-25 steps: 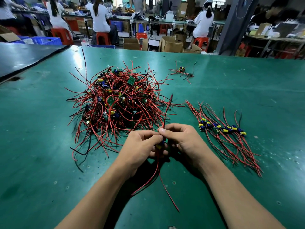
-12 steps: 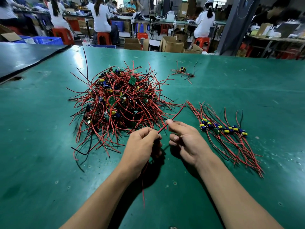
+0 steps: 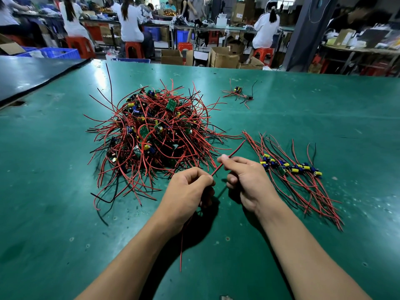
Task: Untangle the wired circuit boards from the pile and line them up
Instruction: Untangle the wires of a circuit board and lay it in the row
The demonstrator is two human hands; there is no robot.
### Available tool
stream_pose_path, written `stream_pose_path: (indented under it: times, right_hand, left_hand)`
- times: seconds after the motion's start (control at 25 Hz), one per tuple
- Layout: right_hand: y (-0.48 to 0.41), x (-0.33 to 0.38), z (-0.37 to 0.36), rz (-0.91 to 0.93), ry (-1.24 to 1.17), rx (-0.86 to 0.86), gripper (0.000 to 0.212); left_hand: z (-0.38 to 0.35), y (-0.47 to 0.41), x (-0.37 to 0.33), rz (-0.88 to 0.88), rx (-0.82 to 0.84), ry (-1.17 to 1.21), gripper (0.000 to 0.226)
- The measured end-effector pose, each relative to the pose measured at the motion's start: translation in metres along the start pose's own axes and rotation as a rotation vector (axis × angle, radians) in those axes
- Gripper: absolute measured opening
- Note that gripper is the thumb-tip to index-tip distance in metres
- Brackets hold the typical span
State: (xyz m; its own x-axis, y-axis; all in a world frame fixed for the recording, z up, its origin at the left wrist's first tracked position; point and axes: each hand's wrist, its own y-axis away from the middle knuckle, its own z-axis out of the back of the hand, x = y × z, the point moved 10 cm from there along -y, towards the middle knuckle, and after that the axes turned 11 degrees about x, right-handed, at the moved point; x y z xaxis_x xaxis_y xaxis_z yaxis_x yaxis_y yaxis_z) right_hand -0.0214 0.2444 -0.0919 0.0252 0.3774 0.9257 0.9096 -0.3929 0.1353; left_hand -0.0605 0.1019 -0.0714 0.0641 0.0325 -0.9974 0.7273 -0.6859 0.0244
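Wire point(image 3: 234, 149) ran diagonally: left hand point(image 3: 188, 189) curled round lower end, right hand point(image 3: 244, 178) pinched it midway. Row point(image 3: 290, 167) lay just beside right hand, rightward.

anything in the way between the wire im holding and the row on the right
Nothing visible does. The left hand and right hand pinch the wire just left of the row, with only bare table between. The pile sits off to the left.
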Motion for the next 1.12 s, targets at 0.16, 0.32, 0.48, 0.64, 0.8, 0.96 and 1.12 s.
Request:
stream_pose_path:
  times: [0.16,0.32,0.48,0.64,0.8,0.96,1.12]
  right_hand:
    - [-0.004,0.004,0.01,0.005,-0.124,-0.032,0.021]
    - [-0.003,-0.003,0.005,-0.108,-0.353,0.015,0.033]
    - [-0.002,-0.009,-0.002,-0.189,-0.573,0.067,0.037]
    - [-0.001,-0.003,0.0,-0.141,-0.388,0.101,0.029]
    - [0.006,-0.007,-0.017,-0.113,-0.112,0.224,0.023]
    - [0.013,-0.02,-0.04,-0.146,0.034,0.308,0.015]
    - [0.005,-0.01,-0.021,-0.088,0.02,0.141,0.026]
  left_hand:
    - [-0.004,0.0,-0.001,0.009,0.037,0.017,0.013]
    - [-0.006,0.0,-0.001,0.02,0.065,0.006,0.013]
    - [-0.007,0.0,0.0,0.037,0.089,-0.005,0.013]
    - [0.0,0.001,0.002,0.043,0.067,0.019,0.016]
    - [0.005,0.001,0.001,0.032,0.027,0.049,0.017]
    - [0.005,0.001,0.0,0.022,0.015,0.066,0.015]
    - [0.004,0.001,0.0,0.036,0.038,0.047,0.014]
